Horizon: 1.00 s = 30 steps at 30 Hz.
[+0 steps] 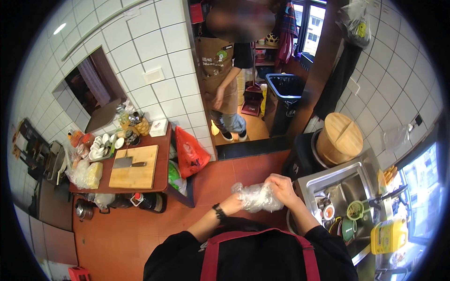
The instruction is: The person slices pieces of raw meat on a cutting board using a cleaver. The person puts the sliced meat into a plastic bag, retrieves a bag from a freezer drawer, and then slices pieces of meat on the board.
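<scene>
A bundle of clear plastic film or bag [259, 198] is held between both hands in front of my body, above the tiled floor. My left hand [235, 204], with a dark bracelet at the wrist, grips its left side; the fingertips are partly hidden by the plastic. My right hand [282, 189] has its fingers closed on the upper right part. What the plastic may contain cannot be told. To the left, a cleaver [129, 163] lies flat on a wooden cutting board [147, 175] on the reddish-brown table [162, 154].
A person in a brown apron [218, 73] stands in the doorway beside a black bin [281, 116]. A red plastic bag [191, 154] hangs at the table's right end. On my right, a steel sink [316, 181] holds dishes, near a lidded wooden tub [339, 140] and a yellow jug [389, 236].
</scene>
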### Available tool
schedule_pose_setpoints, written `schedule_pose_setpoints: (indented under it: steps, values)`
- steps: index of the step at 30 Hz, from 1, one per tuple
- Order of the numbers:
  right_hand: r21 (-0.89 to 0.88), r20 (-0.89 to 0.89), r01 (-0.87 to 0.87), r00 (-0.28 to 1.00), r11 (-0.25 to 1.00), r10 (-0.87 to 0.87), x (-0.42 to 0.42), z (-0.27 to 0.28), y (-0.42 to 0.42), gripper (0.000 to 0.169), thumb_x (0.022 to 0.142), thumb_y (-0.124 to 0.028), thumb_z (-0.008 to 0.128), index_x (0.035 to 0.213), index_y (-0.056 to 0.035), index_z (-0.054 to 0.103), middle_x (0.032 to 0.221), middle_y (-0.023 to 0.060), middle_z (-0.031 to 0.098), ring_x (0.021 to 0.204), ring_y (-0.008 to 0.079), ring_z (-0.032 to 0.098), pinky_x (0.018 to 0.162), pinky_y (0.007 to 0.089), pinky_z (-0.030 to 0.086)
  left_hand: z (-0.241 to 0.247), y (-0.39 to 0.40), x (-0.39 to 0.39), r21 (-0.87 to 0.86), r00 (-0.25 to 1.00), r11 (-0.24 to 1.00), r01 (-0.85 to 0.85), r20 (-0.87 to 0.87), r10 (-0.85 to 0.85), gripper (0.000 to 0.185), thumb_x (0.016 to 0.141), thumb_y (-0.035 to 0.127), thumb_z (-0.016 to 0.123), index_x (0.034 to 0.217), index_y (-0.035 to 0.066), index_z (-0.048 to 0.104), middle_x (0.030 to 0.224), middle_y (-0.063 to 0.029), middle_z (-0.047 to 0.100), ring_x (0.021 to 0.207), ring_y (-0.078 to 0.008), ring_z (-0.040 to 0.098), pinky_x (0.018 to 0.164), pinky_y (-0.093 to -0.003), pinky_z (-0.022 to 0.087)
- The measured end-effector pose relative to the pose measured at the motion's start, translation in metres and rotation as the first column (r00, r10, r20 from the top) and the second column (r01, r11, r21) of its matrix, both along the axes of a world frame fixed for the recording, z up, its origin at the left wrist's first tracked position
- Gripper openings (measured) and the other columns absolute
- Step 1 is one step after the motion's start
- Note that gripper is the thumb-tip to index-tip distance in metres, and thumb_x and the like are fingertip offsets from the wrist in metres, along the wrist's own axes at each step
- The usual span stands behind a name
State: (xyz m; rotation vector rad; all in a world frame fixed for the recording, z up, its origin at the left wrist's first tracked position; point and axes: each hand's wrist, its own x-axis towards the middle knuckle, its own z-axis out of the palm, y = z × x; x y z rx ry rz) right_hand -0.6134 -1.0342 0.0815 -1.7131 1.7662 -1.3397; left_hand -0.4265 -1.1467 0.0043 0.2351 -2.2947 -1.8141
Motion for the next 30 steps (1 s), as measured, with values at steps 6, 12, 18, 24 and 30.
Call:
schedule_pose_setpoints:
  steps: [6, 12, 18, 24, 30]
  values:
    - [-0.101, 0.905, -0.251, 0.379, 0.963, 0.194, -0.037, -0.043, -0.105, 0.010, 0.081, -0.004, 0.051, 0.090, -0.0019, 0.057, 0.094, 0.0072, 0.057, 0.086, 0.0151, 0.055, 0.077, 0.0267, 0.045, 0.037, -0.079, -0.050, 0.884, 0.950, 0.467, 0.003, -0.148, 0.275, 0.043, 0.085, 0.021, 0.052, 0.120, -0.002, 0.043, 0.121, -0.0138, 0.049, 0.112, -0.0232, 0.048, 0.097, -0.0382, 0.037]
    - [0.041, 0.951, -0.222, 0.307, 0.974, 0.030, -0.054, -0.008, -0.181, 0.050, 0.086, -0.013, 0.050, 0.131, -0.0053, 0.030, 0.126, 0.0119, 0.042, 0.117, 0.0228, 0.041, 0.097, 0.0361, 0.035, 0.031, -0.164, -0.114, 0.988, 0.833, 0.157, -0.001, -0.086, 0.547, 0.028, 0.085, 0.011, 0.046, 0.111, 0.002, 0.049, 0.107, -0.0088, 0.057, 0.098, -0.0193, 0.056, 0.079, -0.0293, 0.049]
    - [0.094, 0.511, -0.166, 0.854, 0.982, 0.096, -0.103, -0.049, -0.232, 0.069, 0.082, -0.024, 0.059, 0.136, -0.0060, 0.020, 0.131, 0.0121, 0.038, 0.122, 0.0227, 0.035, 0.097, 0.0348, 0.033, -0.005, -0.218, -0.185, 0.246, 0.827, 0.858, -0.450, -0.247, 0.505, 0.025, 0.087, 0.011, 0.042, 0.105, -0.002, 0.054, 0.100, -0.0075, 0.058, 0.092, -0.0147, 0.053, 0.081, -0.0262, 0.042]
    - [0.348, 0.254, 0.074, 0.952, 0.935, -0.170, -0.203, -0.129, -0.271, 0.031, 0.080, -0.023, 0.060, 0.104, -0.0042, 0.055, 0.087, 0.0191, 0.061, 0.080, 0.0296, 0.061, 0.070, 0.0372, 0.047, 0.015, -0.248, -0.218, 0.853, 0.987, 0.501, -0.146, 0.090, 0.133, 0.050, 0.091, 0.029, 0.045, 0.130, 0.001, 0.030, 0.130, -0.0097, 0.039, 0.115, -0.0159, 0.041, 0.095, -0.0294, 0.034]
    - [0.468, 0.578, 0.215, 0.659, 0.857, -0.481, -0.369, -0.259, -0.290, 0.016, 0.084, -0.015, 0.055, 0.092, -0.0028, 0.062, 0.079, 0.0024, 0.061, 0.070, 0.0116, 0.057, 0.060, 0.0266, 0.047, 0.008, -0.321, -0.245, 0.393, 0.985, 0.905, -0.161, 0.127, 0.120, 0.050, 0.090, 0.019, 0.046, 0.133, 0.001, 0.028, 0.128, -0.0117, 0.044, 0.118, -0.0194, 0.041, 0.100, -0.0315, 0.029]
